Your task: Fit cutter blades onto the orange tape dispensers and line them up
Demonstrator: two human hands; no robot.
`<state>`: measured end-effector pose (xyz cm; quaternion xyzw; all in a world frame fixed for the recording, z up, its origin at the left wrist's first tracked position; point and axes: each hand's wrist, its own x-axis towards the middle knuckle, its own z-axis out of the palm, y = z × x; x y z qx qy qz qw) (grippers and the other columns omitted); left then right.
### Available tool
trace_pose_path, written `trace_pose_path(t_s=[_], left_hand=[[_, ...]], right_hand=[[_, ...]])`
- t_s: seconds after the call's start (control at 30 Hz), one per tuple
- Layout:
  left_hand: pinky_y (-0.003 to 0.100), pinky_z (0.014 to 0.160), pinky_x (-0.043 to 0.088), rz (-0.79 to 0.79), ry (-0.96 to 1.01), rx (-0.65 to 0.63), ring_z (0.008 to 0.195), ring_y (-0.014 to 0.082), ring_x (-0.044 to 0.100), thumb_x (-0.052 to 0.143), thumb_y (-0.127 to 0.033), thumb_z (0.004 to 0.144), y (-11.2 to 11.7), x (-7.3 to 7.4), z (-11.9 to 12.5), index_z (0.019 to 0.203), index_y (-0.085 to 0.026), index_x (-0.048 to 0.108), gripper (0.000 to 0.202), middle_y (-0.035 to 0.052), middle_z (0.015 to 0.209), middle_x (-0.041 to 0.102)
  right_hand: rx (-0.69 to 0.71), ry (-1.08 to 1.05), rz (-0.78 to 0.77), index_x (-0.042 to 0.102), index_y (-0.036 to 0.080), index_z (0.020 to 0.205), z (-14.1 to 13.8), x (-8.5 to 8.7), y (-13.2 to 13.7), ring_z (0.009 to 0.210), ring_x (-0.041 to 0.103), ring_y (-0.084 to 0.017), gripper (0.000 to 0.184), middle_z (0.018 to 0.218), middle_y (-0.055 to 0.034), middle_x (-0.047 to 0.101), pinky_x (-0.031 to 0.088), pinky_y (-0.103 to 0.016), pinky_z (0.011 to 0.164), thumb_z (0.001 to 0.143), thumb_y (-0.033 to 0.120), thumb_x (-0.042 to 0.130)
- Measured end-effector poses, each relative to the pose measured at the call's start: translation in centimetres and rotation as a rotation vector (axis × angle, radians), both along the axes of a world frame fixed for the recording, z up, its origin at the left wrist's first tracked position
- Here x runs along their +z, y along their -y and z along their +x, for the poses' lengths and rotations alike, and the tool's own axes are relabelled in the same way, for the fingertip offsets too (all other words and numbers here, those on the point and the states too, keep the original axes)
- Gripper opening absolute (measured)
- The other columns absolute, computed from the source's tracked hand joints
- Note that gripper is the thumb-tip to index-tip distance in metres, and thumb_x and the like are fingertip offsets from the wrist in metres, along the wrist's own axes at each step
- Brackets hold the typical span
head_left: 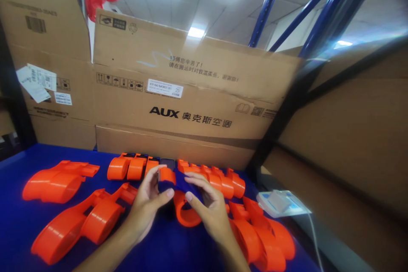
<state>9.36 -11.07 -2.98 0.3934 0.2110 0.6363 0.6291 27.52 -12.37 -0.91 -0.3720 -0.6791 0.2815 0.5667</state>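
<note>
My left hand (148, 204) and my right hand (208, 208) meet over the blue table (19, 221), both gripping one orange plastic tape-dispenser part (185, 214). The left thumb and fingers pinch its upper orange end beside a dark blue piece (180, 182). My right hand's fingers curl over the blue piece, with the part's round orange ring showing below them. Which part of the piece each fingertip presses is partly hidden.
Orange dispenser shells lie all around: two at the left (54, 180), two at the front left (79, 223), a row behind the hands (134, 166), a pile at the right (264, 238). Large cardboard boxes (191, 106) wall the back. A white device with cable (280, 204) sits at the right.
</note>
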Motion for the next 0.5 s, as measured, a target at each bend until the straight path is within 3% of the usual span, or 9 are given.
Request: trace_pose_path(t_s=[0.27,0.5], left_hand=[[0.031,0.101,0.049,0.063,0.086,-0.043,0.123,0.0242,0.058,0.081,-0.015,0.075,0.17,-0.01,-0.37,0.127,-0.033,0.064,0.058,0.0033,0.131,0.065],[0.044,0.113,0.04,0.128,0.053,-0.076,0.137,0.0335,0.047,0.078,-0.021,0.078,0.19,-0.12,-0.72,0.137,-0.028,0.059,0.062,0.0095,0.142,0.06]], right_hand=[[-0.027,0.001,-0.026,0.06,0.027,0.129,-0.53,-0.01,0.36,0.125,0.059,-0.027,0.039,0.131,-0.0077,0.065,0.046,-0.044,0.108,0.091,0.033,0.067],[-0.085,0.162,0.11,0.058,0.026,0.128,-0.46,-0.66,0.49,0.111,0.067,-0.028,0.039,0.122,-0.0087,0.069,0.056,-0.041,0.094,0.09,0.034,0.066]])
